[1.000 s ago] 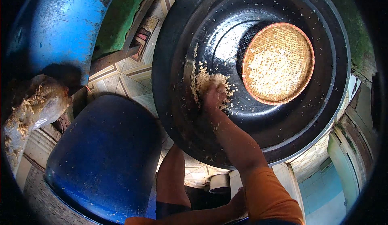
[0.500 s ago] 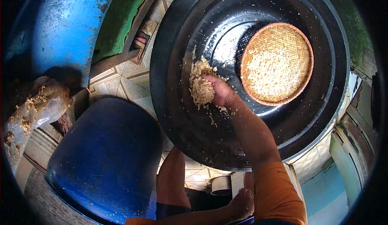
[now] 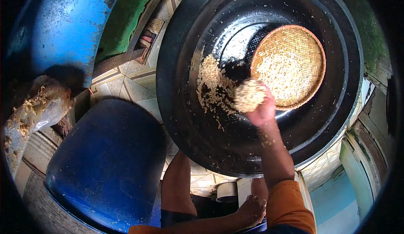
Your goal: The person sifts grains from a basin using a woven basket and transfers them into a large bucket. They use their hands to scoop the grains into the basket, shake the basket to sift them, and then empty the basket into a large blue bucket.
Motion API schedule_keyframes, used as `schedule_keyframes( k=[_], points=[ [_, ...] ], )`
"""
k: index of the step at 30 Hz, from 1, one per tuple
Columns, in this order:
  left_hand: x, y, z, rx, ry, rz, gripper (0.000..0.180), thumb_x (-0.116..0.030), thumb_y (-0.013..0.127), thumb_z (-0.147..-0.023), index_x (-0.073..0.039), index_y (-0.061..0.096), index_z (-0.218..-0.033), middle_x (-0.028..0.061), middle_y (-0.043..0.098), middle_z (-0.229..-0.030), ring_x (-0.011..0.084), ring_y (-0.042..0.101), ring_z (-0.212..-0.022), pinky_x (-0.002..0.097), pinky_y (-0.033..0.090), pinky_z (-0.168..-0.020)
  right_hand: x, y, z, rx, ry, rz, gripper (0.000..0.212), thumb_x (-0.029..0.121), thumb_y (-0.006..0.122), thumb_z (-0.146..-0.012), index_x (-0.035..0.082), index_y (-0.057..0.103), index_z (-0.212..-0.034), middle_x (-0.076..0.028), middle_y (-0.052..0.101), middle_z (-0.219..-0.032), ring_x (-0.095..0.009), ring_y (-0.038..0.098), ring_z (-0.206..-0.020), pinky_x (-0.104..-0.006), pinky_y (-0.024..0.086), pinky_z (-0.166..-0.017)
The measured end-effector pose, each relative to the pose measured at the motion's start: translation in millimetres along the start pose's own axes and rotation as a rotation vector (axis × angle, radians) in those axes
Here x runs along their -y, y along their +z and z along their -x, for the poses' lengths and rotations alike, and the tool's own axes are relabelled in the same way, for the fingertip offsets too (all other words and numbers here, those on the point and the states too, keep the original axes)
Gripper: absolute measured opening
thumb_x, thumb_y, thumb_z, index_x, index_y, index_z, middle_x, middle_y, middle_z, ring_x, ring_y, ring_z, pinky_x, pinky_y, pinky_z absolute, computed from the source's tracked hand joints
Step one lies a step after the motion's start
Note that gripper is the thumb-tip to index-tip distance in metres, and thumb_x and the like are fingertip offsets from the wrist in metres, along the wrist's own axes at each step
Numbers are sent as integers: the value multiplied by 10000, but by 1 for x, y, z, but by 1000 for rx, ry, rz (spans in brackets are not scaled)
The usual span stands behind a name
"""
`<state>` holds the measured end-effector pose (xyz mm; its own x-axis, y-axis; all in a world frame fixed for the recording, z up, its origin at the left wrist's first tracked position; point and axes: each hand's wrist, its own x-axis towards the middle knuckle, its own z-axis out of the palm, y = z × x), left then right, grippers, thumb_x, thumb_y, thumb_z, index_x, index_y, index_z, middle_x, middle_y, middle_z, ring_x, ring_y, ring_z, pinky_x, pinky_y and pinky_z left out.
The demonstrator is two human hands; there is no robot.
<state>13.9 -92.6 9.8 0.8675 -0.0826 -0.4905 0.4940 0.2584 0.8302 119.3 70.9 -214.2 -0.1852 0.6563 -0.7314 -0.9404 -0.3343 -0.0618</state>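
My right hand (image 3: 264,110) is closed around a heaped clump of pale split beans (image 3: 249,96), above the large black basin (image 3: 227,150) and by the left edge of the round woven tray (image 3: 318,72). More of these beans are spread over the middle of the tray, which sits inside the basin. A loose pile of beans (image 3: 210,78) lies on the basin floor, left of my hand. My left hand (image 3: 251,212), with pale bits stuck to it, is low in front of my body beside my leg; its fingers are hard to make out.
A dark blue plastic drum (image 3: 105,162) stands at the left of the basin. Behind it are a lighter blue barrel (image 3: 67,27) and a plastic bag with residue (image 3: 40,112). A small pot (image 3: 227,192) is on the tiled floor between my legs.
My right hand has lifted from the bean pile and moved right toward the woven tray, carrying a clump of beans. The pile it left is lower and more spread. My left hand has stayed about where it was.
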Motion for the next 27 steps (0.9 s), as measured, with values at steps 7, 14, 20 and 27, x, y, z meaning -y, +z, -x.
schedule_keyframes(
  k=[7, 14, 20, 27],
  points=[
    [6, 20, 2, -189, 70, -45, 290, -220, 517, -853, 45, 610, -927, 190, 583, -951, 348, 555, -928, 490, 400, -821, 72, 19, 37, -487, -761, 353, 398, 356, 457, -925, 54, 565, -1161, -112, 627, -1068, -248, 586, -1021, -427, 458, -927],
    [6, 27, -6, -177, 75, 14, 278, -206, 536, -833, 51, 610, -906, 191, 578, -980, 361, 544, -948, 499, 395, -835, 36, 14, 0, -419, -913, 2089, 339, 233, 538, -923, -17, 578, -1149, -261, 476, -1234, -398, 442, -1163, -453, 346, -1012],
    [17, 59, -16, 22, -60, -95, 414, -222, 526, -861, 78, 515, -1147, 246, 504, -1166, 336, 492, -1086, 480, 360, -952, -41, 107, -78, -99, -711, 1164, 529, 313, 406, -980, 19, 306, -1408, -186, 298, -1450, -286, 254, -1359, -354, 173, -1119],
    [18, 55, -9, -276, 41, 519, 484, -242, 494, -888, 43, 423, -1273, 257, 451, -1263, 355, 455, -1151, 483, 337, -988, -136, 14, -124, -192, -443, 1279, 559, 340, 330, -995, -21, 251, -1415, -240, 256, -1461, -330, 214, -1378, -384, 148, -1132]
  ],
)
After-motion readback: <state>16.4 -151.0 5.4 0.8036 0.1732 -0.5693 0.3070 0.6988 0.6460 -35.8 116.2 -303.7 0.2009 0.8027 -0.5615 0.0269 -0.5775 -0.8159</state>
